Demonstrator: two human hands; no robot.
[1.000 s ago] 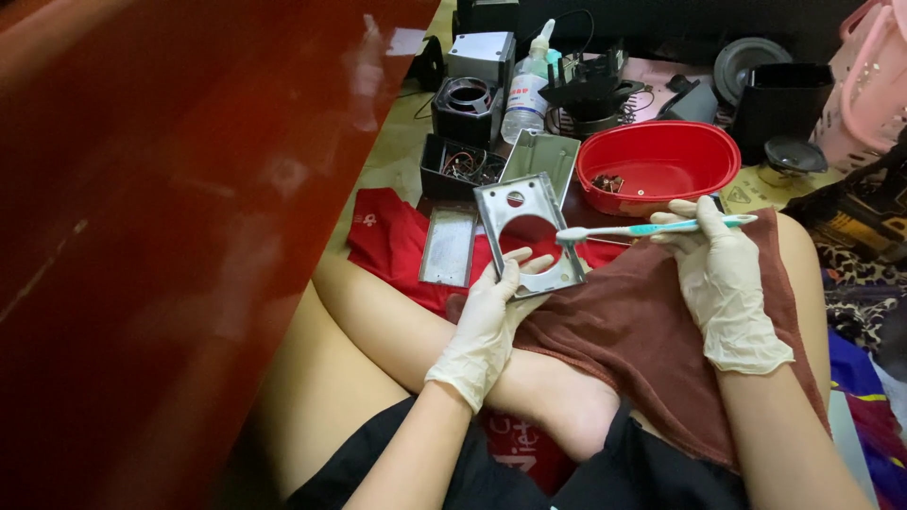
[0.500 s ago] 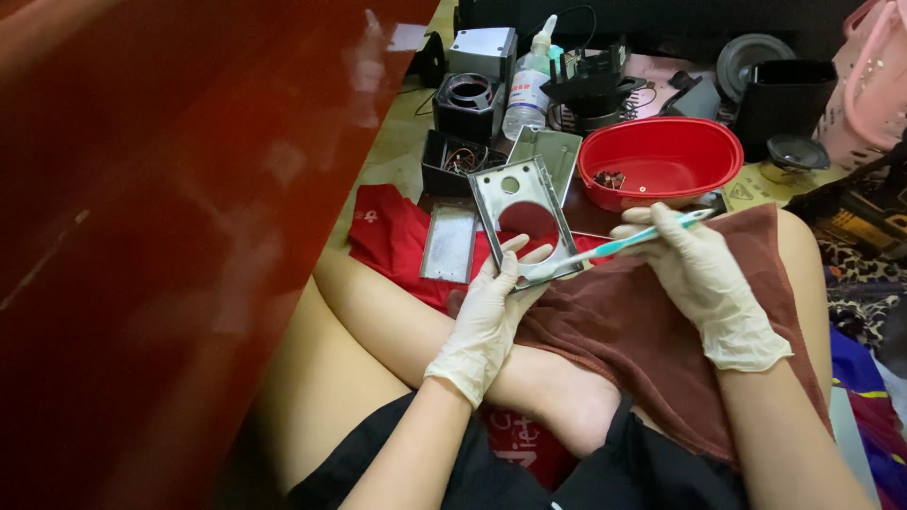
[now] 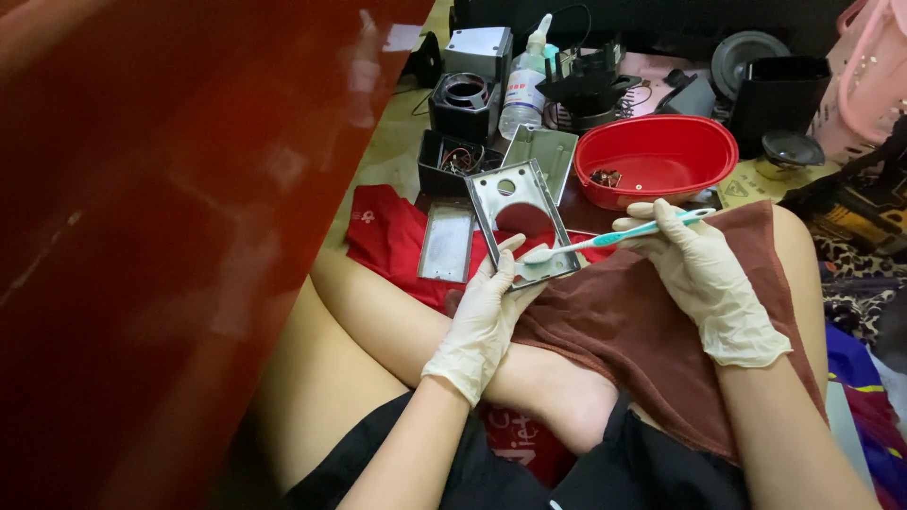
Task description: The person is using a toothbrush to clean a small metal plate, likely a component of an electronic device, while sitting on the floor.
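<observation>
My left hand, in a pale glove, grips the near edge of a silver metal plate with a big round hole and a small one, holding it tilted above my lap. In my gloved right hand is a teal and white toothbrush; its head rests on the plate's lower right corner. A brown cloth covers my right knee under both.
A red bowl with small parts stands just beyond the plate. A second flat metal panel lies on a red cloth. Black speaker housings, a clear bottle and a dark red cabinet side on the left crowd the floor.
The toothbrush head has moved down from the plate's middle to its lower right corner, and my right hand has dropped closer to the plate. The left hand keeps its grip.
</observation>
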